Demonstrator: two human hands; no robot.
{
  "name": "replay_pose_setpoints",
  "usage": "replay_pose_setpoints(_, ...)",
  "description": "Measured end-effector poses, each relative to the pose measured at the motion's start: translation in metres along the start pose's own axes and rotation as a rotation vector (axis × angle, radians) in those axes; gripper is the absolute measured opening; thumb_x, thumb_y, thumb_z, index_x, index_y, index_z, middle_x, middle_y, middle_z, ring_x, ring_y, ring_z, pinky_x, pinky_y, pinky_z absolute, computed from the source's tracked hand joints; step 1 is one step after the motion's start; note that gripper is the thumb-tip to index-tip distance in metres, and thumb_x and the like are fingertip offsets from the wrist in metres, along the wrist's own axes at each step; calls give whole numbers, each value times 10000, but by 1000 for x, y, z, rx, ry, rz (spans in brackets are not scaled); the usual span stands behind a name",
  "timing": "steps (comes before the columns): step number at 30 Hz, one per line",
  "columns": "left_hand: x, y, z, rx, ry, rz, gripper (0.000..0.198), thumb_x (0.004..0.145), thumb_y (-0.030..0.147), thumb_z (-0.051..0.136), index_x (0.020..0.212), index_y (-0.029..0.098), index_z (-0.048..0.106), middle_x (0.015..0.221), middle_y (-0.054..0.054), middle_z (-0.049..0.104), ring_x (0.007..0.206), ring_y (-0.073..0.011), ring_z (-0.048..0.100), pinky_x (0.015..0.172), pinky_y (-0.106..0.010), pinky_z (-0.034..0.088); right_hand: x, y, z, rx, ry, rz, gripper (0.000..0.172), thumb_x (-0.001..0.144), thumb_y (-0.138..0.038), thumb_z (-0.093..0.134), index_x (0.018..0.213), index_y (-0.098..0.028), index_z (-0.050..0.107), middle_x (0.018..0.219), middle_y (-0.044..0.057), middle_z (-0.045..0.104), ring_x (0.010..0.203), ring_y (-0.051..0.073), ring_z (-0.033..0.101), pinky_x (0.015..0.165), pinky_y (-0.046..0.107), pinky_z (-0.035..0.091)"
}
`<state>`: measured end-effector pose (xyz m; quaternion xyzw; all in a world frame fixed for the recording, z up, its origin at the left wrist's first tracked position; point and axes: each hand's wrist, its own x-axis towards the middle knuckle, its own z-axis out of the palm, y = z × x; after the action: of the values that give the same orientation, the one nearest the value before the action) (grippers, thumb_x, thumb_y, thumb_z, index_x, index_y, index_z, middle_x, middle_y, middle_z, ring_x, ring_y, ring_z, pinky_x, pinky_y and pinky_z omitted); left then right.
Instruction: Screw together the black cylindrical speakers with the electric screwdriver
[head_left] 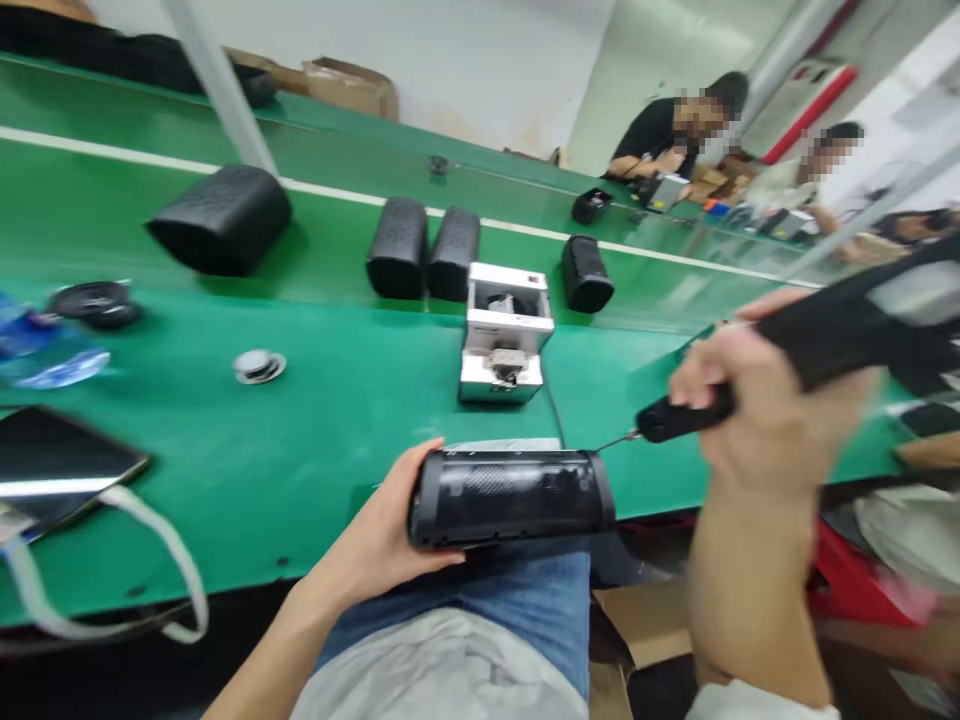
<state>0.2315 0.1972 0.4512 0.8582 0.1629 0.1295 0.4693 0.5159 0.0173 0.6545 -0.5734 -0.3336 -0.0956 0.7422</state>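
My left hand (397, 520) is wrapped around the left end of a black cylindrical speaker (517, 495), lying sideways above my lap at the table's front edge. My right hand (757, 400), blurred, grips a long black tool (847, 320) that looks like an electric screwdriver with a pale label. Its thin metal bit reaches the upper right corner of the speaker, by the end cap; whether it sits in a screw cannot be made out. Behind the speaker stands a white box-shaped device (502, 382), resembling a screw feeder.
Several black speaker housings (397, 248) stand along the far side of the green table (337, 400). At left are a round silver part (259, 366), a black coil (94, 303), a plastic bottle (45, 350) and a tablet-like device (60, 470) with a white cable. Co-workers (652, 135) sit at far right.
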Motion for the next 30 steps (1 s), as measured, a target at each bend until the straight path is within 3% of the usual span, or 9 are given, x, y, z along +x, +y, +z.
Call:
replay_pose_setpoints(5,-2,-9,2,48,39,-53,1044,845,413,918,1716,344,346,1669,-129,596,1453,-417,707,1258,-584,591,-20,17,-4,43,-67,42,186,912,-196,814,912,-244,634,612,-83,552,399,121,496,396,265,461)
replay_pose_setpoints(12,-3,-8,2,95,69,-87,986,830,446,895,1678,348,402,1597,-98,682,1343,-389,786,1144,-478,673,-30,18,-11,93,-150,47,177,987,-137,794,1002,-248,657,706,-73,601,449,112,552,435,251,480)
replay_pose_setpoints(26,-2,-5,5,58,74,-32,1053,811,345,931,1705,338,375,1639,-128,644,1398,-403,762,1184,-518,652,-20,19,-7,94,-135,56,193,904,-223,826,915,-230,634,594,-89,545,395,117,504,415,245,491)
replay_pose_setpoints(30,0,-6,3,16,46,8,1087,820,292,952,1725,330,352,1670,-163,610,1429,-416,737,1206,-559,634,-9,3,-4,89,-170,53,196,859,-225,871,942,-238,694,596,-83,551,382,131,499,400,267,476)
